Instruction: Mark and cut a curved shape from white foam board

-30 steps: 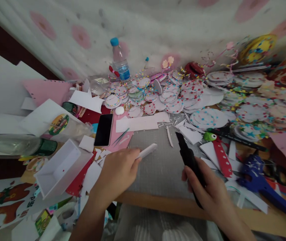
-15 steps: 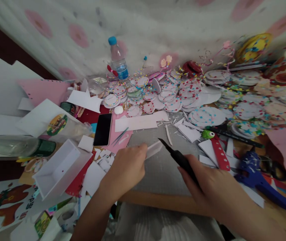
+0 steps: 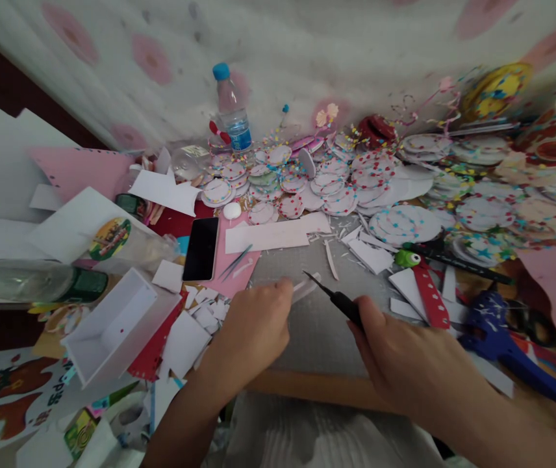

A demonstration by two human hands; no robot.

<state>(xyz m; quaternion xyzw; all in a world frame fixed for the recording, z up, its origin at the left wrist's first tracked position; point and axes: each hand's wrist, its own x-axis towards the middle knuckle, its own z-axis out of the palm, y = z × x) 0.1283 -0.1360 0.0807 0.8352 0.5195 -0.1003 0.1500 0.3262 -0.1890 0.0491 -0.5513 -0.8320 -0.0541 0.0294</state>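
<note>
My left hand [image 3: 256, 328] is closed on one end of a small white strip [image 3: 306, 286], which is blurred and juts out to the right. Held in my right hand [image 3: 397, 348] is a black-handled craft knife [image 3: 345, 307], its thin dark blade pointing up and left. The blade tip lies close to the strip's far end; whether they touch I cannot tell. Both hands are above a grey cutting mat [image 3: 317, 344] at the table's front edge. Behind them on the mat lie a long white card strip [image 3: 271, 236], a thin offcut [image 3: 330, 259] and tweezers [image 3: 236, 261].
At left are a phone [image 3: 201, 249], a white box [image 3: 112, 328] and paper scraps [image 3: 185, 341]. Stacks of dotted paper discs [image 3: 327, 183] and a water bottle [image 3: 233, 114] line the back. A blue glue gun [image 3: 497, 338] lies at right.
The strip in my left hand has tilted and its far end has turned. My right hand has pulled slightly, bringing the knife's tip a little left and lower.
</note>
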